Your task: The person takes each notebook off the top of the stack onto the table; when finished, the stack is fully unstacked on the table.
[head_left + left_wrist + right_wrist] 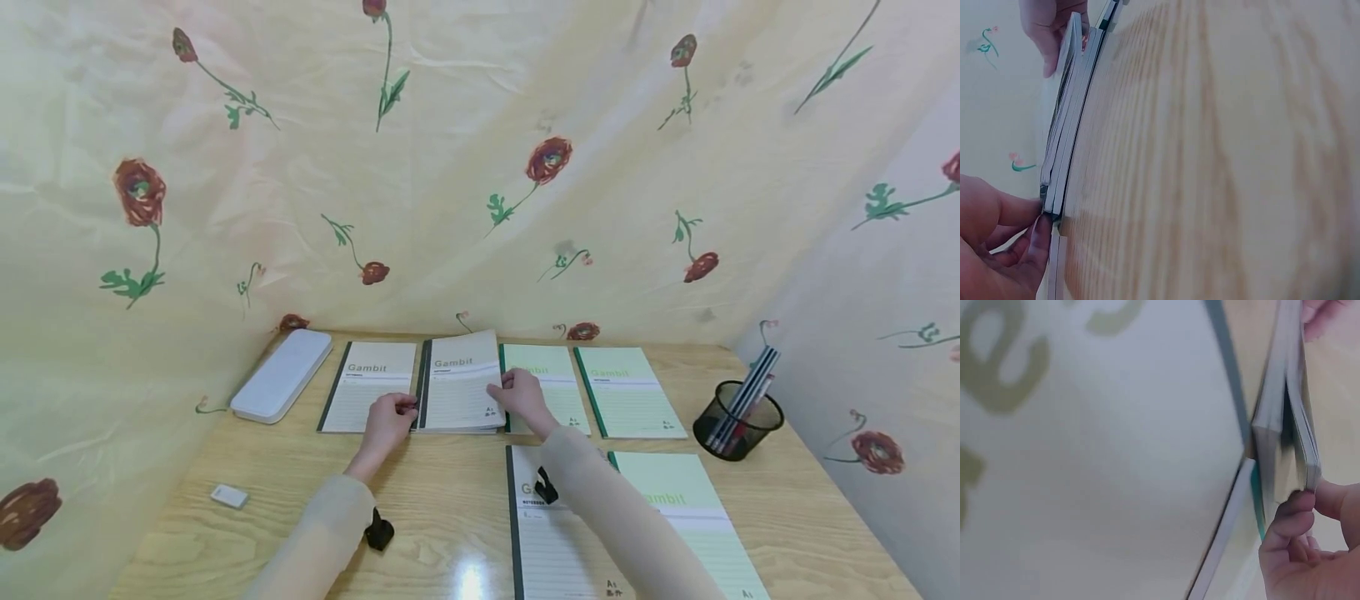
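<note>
Both hands hold a white "Gambit" notebook [459, 392] with a dark spine strip, in the back row on the table. My left hand [388, 423] pinches its lower spine corner; in the left wrist view the left thumb and fingers [1019, 212] close on that corner. My right hand [522, 396] pinches its right edge, which is tilted up from the notebook stack [1071, 153] beneath. In the right wrist view a gap shows between the lifted notebook [1305, 440] and the one below. Another white notebook [372, 387] lies left of it.
Two green notebooks [553, 367] [633, 392] continue the row rightward. Nearer lie a larger white notebook [551, 550], partly under the right sleeve, and a larger green one [693, 517]. A mesh pen cup [738, 425], a white case [283, 375] and a small white object [229, 497] stand around.
</note>
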### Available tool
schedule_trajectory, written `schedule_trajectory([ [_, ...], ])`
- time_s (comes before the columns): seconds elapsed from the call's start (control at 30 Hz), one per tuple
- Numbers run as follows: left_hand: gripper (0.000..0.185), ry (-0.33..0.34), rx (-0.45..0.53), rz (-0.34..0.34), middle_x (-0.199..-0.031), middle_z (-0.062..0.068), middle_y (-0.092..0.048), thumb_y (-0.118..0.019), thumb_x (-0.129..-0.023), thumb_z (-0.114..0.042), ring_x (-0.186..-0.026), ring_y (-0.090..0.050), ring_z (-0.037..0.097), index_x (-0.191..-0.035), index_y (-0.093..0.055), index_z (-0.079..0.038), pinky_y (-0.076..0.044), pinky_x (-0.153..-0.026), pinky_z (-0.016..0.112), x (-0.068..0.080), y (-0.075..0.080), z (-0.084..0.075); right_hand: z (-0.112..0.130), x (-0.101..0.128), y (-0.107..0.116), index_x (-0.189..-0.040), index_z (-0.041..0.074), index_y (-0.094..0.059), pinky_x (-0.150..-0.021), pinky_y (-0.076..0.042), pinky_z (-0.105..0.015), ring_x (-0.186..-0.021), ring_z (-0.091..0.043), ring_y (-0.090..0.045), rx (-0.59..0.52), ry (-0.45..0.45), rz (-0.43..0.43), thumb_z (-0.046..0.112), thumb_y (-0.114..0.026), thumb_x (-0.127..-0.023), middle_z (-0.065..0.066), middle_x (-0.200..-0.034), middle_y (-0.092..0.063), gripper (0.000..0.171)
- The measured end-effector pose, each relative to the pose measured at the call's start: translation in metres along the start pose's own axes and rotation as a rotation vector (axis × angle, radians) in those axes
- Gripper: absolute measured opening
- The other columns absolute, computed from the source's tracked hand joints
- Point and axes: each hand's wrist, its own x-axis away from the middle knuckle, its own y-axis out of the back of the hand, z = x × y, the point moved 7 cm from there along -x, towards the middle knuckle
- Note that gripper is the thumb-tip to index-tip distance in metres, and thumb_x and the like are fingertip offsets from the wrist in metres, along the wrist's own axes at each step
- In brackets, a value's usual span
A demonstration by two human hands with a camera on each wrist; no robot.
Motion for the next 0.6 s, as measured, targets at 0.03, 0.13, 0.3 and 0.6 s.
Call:
schedule_trajectory([
  [0.03,0.019,0.002,0.003,0.002,-0.095,0.015,-0.070,-0.066,-0.088,0.006,-0.088,-0.064,0.026,-0.107,-0.070,0.007,-0.054,-0.081,0.041,0.000,0.000,0.000,-0.001,0.000,0.001,-0.116,-0.002,-0.059,-0.074,-0.053,-0.035,-0.087,-0.024,-0.062,-0.022,-0.007,0.013,0.025,-0.069,-0.094,-0.013,-0.100,-0.064,0.036],
  [0.13,0.020,-0.004,0.006,0.003,-0.094,0.016,-0.070,-0.067,-0.087,0.007,-0.088,-0.065,0.027,-0.106,-0.070,0.009,-0.055,-0.080,0.041,0.000,0.000,0.000,-0.005,0.001,0.001,-0.122,-0.004,-0.055,-0.082,-0.054,-0.040,-0.098,-0.030,-0.062,-0.088,-0.033,0.058,0.025,-0.066,-0.096,-0.019,-0.111,-0.062,0.041],
  [0.3,0.019,-0.016,0.002,0.001,-0.093,0.016,-0.070,-0.066,-0.087,0.008,-0.088,-0.065,0.028,-0.106,-0.070,0.009,-0.054,-0.081,0.042,0.002,0.000,0.000,-0.010,0.010,0.003,-0.128,-0.006,-0.050,-0.083,-0.055,-0.039,-0.101,-0.030,-0.062,-0.223,-0.093,0.092,0.021,-0.065,-0.097,-0.021,-0.116,-0.061,0.043],
  [0.6,0.022,-0.001,0.008,0.002,-0.095,0.015,-0.069,-0.066,-0.087,0.007,-0.089,-0.064,0.027,-0.108,-0.070,0.008,-0.054,-0.081,0.040,0.000,-0.001,0.001,-0.017,0.043,0.011,-0.118,-0.001,-0.055,-0.070,-0.052,-0.028,-0.083,-0.020,-0.065,-0.390,-0.174,0.128,0.017,-0.062,-0.099,-0.012,-0.096,-0.068,0.027],
])
